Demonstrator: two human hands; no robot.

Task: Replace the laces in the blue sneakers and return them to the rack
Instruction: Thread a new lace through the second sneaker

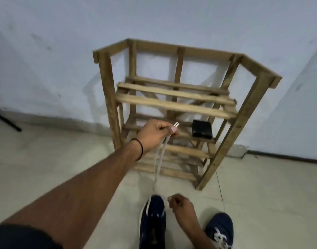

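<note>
Against the pale wall point(64, 51): slatted wooden rack point(172, 105), small black box point(201, 131) on one shelf. Fingers of left hand point(152, 133) pinch white lace point(158, 162); right hand point(181, 205) curled, hold unclear.

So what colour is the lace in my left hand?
White; the head view shows the lace running from the left hand to the blue sneaker.

Two dark blue fabric sneakers point(152, 221); two white cord laces point(158, 159), one per sneaker; one slatted wooden rack point(172, 105); one small black boxy object point(202, 131); one black wristband point(140, 148).
</note>
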